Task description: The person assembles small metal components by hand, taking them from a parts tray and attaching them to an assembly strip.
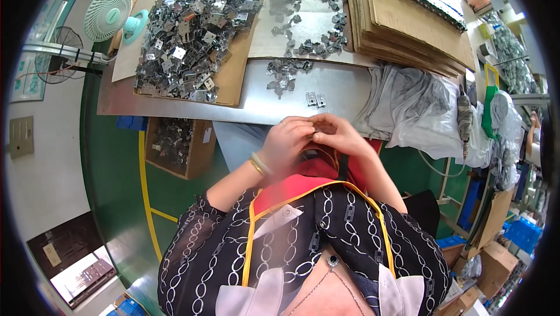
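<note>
Left hand (pixel 287 140) and right hand (pixel 344 138) meet, fingers curled, any hold impossible to tell, near 2 metal pieces (pixel 321 100).

Both forearms come up bare from bent elbows, the left forearm (pixel 233 185) slanting inward to the right, the right forearm (pixel 384 177) leaning inward to the left. The left grip (pixel 287 140) (its back slightly blurred) and the right grip (pixel 341 136) meet in front of the body, fingers curled, tips close together; the right thumb (pixel 322 137) points across toward the left fingers (pixel 298 127)
</note>
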Demonstrator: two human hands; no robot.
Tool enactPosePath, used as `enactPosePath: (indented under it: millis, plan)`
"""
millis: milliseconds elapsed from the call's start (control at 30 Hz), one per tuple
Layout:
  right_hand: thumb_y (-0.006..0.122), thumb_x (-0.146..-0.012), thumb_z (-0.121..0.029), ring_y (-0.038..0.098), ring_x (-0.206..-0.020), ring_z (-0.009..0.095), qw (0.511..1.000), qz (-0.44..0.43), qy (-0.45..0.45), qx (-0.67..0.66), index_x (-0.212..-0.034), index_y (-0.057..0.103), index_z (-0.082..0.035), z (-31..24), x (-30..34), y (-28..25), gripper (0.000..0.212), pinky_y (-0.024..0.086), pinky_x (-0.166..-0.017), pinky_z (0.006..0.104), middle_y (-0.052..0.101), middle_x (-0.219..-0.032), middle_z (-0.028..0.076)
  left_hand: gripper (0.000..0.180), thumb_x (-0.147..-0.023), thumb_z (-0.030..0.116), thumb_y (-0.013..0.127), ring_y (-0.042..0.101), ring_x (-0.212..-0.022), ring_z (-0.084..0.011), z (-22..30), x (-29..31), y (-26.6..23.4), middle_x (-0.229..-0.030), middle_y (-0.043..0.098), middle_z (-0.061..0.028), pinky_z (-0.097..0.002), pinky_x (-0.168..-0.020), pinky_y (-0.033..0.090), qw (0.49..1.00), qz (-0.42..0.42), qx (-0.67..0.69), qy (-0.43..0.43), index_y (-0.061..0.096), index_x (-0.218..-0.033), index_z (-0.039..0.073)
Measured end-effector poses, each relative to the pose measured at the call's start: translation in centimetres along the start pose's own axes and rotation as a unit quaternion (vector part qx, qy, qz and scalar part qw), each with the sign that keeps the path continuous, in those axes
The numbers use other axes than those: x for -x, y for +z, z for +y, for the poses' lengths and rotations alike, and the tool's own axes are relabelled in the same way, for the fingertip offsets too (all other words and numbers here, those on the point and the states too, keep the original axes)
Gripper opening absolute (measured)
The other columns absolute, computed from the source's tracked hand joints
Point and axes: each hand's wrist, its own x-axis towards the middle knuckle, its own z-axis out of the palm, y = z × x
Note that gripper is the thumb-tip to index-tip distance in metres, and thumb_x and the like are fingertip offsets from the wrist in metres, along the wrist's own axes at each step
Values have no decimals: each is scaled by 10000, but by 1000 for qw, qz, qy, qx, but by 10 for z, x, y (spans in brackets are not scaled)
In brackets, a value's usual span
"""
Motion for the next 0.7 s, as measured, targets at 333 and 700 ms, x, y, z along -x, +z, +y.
enactPosePath:
  millis: [333, 700]
  plan:
    - [792, -788, -134, 661, -1018, 314, 899, 169, -102, 391, -1273, 618, -45, -42, -31, -11, 523, 533, -870, 392, 657, -1152, 163, 370, -791, 227, 812, 669, -716, -295, -64, -27, 11, -832, 688, -124, -398, -691, 540, 966, -44, -164, -195, 716, -1088, 28]
    - [759, -815, -167, 644, -1030, 393, 858, 210, -110, 456, -1178, 637, -32, -32, -41, -7, 406, 527, -874, 452, 657, -1131, 192, 449, -758, 157, 810, 669, -821, -299, -73, -48, 21, -864, 676, -139, -407, -748, 541, 966, -138, -32, -216, 682, -1180, 71]
